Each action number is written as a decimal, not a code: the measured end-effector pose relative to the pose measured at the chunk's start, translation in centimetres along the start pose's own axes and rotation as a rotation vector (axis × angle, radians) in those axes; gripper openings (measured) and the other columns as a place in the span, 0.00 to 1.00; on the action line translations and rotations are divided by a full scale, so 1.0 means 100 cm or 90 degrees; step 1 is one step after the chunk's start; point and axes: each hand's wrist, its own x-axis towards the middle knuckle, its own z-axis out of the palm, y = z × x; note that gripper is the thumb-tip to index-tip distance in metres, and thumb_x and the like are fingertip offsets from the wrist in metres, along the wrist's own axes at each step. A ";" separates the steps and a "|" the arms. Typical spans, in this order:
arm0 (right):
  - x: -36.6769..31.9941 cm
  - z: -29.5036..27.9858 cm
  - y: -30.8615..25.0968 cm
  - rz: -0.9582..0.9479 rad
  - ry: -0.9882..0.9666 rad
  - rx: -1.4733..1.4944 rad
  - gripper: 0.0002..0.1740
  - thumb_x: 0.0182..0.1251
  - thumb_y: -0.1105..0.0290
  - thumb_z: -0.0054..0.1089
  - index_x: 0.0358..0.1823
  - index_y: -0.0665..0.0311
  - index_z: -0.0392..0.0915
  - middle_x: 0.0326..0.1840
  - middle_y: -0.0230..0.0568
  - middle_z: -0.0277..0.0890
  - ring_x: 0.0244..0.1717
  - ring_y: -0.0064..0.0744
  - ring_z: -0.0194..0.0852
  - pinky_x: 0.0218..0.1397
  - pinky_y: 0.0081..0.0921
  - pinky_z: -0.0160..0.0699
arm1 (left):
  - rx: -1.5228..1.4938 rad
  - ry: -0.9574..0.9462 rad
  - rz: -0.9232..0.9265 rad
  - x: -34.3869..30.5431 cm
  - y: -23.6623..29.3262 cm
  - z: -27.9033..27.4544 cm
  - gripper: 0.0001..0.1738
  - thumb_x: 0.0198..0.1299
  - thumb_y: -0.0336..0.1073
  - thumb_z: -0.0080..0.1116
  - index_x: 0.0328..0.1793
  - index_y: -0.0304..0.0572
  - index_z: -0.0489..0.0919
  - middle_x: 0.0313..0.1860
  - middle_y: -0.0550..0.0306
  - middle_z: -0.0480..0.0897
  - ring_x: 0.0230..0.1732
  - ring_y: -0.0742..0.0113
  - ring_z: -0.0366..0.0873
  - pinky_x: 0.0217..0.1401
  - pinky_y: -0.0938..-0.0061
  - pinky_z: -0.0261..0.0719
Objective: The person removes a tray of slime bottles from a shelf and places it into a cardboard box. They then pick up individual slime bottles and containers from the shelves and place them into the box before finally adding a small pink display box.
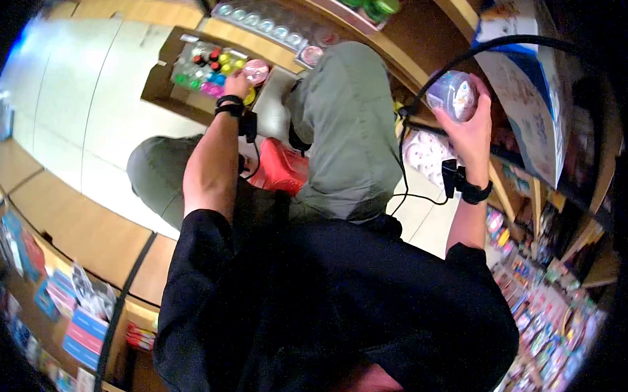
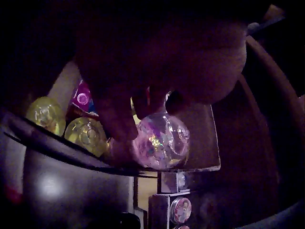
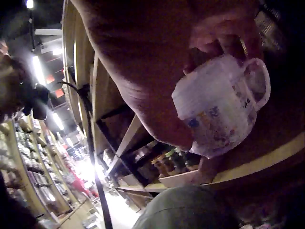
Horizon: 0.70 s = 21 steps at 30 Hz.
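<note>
My left hand (image 1: 237,87) reaches down into an open cardboard box (image 1: 159,73) on the floor. Its fingers grip a clear, pinkish, glittery round container (image 2: 164,143) at the box's edge. Beside those fingers lie yellow see-through round containers (image 2: 88,136), and other small colourful ones fill the box. At the right, raised near the shelf, my right hand (image 1: 474,132) holds a clear plastic mug (image 3: 219,105) printed with small coloured figures. The mug's loop handle (image 3: 264,86) sticks out away from the palm, and its body is tilted between thumb and fingers.
Wooden shelves (image 1: 409,33) run along the front, with a row of clear-lidded items (image 1: 264,25). A large blue-and-white package (image 1: 525,86) stands beside the right hand. Something red (image 1: 280,167) is on the floor between my legs. A black cable (image 1: 428,82) loops near the right hand.
</note>
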 end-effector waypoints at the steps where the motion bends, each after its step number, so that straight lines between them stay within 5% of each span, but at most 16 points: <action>1: -0.001 0.004 -0.006 -0.006 0.008 0.006 0.44 0.38 0.65 0.73 0.60 0.69 0.62 0.56 0.51 0.67 0.56 0.41 0.67 0.61 0.32 0.65 | -0.030 0.013 0.004 -0.005 0.010 0.004 0.21 0.59 0.38 0.45 0.51 0.28 0.75 0.41 0.39 0.81 0.44 0.53 0.79 0.47 0.66 0.75; 5: 0.022 0.029 -0.061 -0.084 -0.070 0.064 0.48 0.37 0.63 0.74 0.61 0.69 0.59 0.58 0.52 0.64 0.58 0.42 0.64 0.63 0.32 0.62 | -0.253 0.061 -0.042 -0.017 0.015 0.012 0.23 0.58 0.38 0.46 0.54 0.25 0.72 0.49 0.34 0.77 0.54 0.45 0.74 0.57 0.63 0.71; 8: 0.053 0.074 -0.094 -0.250 -0.092 0.087 0.49 0.35 0.58 0.75 0.61 0.68 0.60 0.55 0.55 0.63 0.57 0.49 0.63 0.62 0.37 0.63 | -0.289 0.112 0.033 -0.024 0.016 0.021 0.25 0.50 0.30 0.49 0.55 0.24 0.70 0.51 0.33 0.76 0.56 0.45 0.72 0.59 0.65 0.69; 9: 0.065 0.092 -0.110 -0.304 -0.104 0.041 0.49 0.35 0.56 0.74 0.61 0.67 0.59 0.54 0.55 0.64 0.56 0.51 0.62 0.61 0.38 0.63 | -0.163 0.075 -0.021 -0.058 0.058 -0.013 0.31 0.50 0.29 0.45 0.63 0.25 0.62 0.57 0.37 0.73 0.58 0.52 0.72 0.62 0.69 0.68; 12: 0.094 0.154 -0.155 -0.408 -0.205 0.000 0.48 0.38 0.53 0.71 0.63 0.62 0.59 0.56 0.56 0.63 0.59 0.51 0.60 0.63 0.38 0.59 | -0.300 0.090 0.008 -0.068 0.072 -0.022 0.25 0.50 0.31 0.52 0.57 0.31 0.70 0.53 0.38 0.75 0.56 0.48 0.73 0.61 0.65 0.68; 13: 0.100 0.170 -0.180 -0.394 -0.313 -0.011 0.47 0.38 0.56 0.70 0.62 0.63 0.60 0.55 0.57 0.63 0.58 0.52 0.60 0.63 0.39 0.60 | -0.350 0.109 0.052 -0.030 0.024 0.024 0.24 0.50 0.33 0.54 0.56 0.36 0.71 0.51 0.41 0.77 0.54 0.50 0.74 0.60 0.66 0.69; 16: 0.115 0.273 -0.182 -0.514 -0.364 -0.012 0.46 0.35 0.60 0.69 0.59 0.64 0.60 0.51 0.63 0.64 0.55 0.57 0.62 0.59 0.39 0.66 | -0.222 0.122 -0.087 -0.059 0.063 -0.002 0.33 0.50 0.44 0.60 0.62 0.40 0.66 0.61 0.39 0.67 0.64 0.44 0.61 0.65 0.62 0.62; 19: 0.101 0.345 -0.186 -0.562 -0.439 -0.087 0.42 0.36 0.64 0.69 0.58 0.59 0.61 0.50 0.59 0.63 0.54 0.57 0.64 0.57 0.40 0.69 | -0.053 0.144 0.009 -0.032 0.026 0.044 0.45 0.45 0.58 0.63 0.66 0.45 0.62 0.64 0.42 0.63 0.65 0.41 0.56 0.68 0.58 0.56; 20: 0.095 0.363 -0.184 -0.568 -0.454 -0.118 0.40 0.37 0.65 0.68 0.57 0.58 0.61 0.50 0.57 0.63 0.53 0.58 0.65 0.56 0.41 0.70 | -0.148 0.124 0.003 -0.036 0.028 0.044 0.44 0.46 0.57 0.62 0.67 0.45 0.62 0.65 0.44 0.63 0.66 0.42 0.56 0.69 0.58 0.55; 21: 0.088 0.377 -0.178 -0.574 -0.491 -0.112 0.40 0.38 0.67 0.67 0.58 0.56 0.60 0.51 0.55 0.62 0.52 0.57 0.66 0.54 0.42 0.72 | 0.022 0.090 0.065 -0.036 0.023 0.045 0.39 0.49 0.53 0.59 0.66 0.46 0.63 0.65 0.45 0.62 0.67 0.42 0.54 0.69 0.58 0.55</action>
